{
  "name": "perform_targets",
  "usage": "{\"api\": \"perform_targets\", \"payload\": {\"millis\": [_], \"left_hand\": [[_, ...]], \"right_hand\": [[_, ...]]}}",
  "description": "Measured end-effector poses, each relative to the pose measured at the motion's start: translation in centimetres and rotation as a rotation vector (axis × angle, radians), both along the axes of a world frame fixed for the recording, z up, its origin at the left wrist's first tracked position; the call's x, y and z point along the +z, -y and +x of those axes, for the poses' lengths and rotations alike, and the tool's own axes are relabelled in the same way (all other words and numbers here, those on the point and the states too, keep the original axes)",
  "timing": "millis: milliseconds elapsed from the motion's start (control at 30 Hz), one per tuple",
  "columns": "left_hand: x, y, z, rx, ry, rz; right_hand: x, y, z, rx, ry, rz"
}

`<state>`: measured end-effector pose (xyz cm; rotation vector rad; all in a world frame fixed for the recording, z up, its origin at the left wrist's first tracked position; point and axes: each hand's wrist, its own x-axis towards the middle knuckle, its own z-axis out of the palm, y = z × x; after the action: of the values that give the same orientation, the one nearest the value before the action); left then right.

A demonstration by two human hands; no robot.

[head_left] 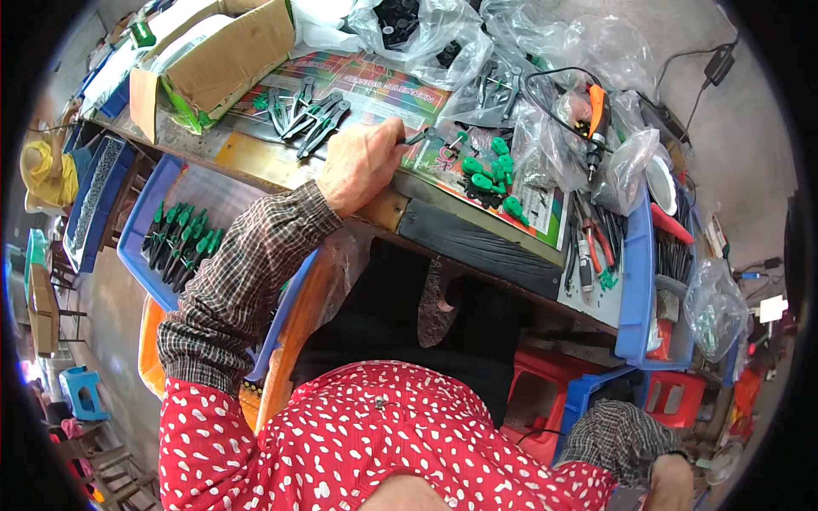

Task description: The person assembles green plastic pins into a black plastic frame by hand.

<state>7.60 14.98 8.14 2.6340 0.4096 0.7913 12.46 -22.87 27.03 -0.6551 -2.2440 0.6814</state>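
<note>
My left hand [362, 166] is closed at the near edge of the workbench, thumb side turned to the right. A small dark piece [416, 137] pokes out at its fingertips; its kind is not clear. Just beyond the hand lie several black plier-like tools [315, 119] with grey metal heads. To its right, green plastic parts [498, 162] are scattered among small black pieces on a printed sheet [434, 166]. Low at the right, beside my body, is my right hand [671, 481], its fingers cut off by the picture's edge.
An orange-and-black electric screwdriver [596, 128] with a cable lies by clear plastic bags [545, 145]. Red-handled pliers [599, 243] rest near a blue bin [635, 281]. Left are an open carton [221, 60] and a bin [141, 226] of green-handled tools. Red stools [545, 383] stand below.
</note>
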Motion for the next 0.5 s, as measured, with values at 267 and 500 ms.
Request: {"api": "perform_targets", "payload": {"millis": [267,500], "left_hand": [[0.3,0.0,-0.7,-0.226,0.113,-0.489],[2.5,1.3,-2.9,-0.313,0.022,-1.057]], "right_hand": [[-5.5,-6.1,5.8,-0.860,0.545,0.050],[-12.9,-18.4,13.1,-1.250,0.359,0.047]]}}
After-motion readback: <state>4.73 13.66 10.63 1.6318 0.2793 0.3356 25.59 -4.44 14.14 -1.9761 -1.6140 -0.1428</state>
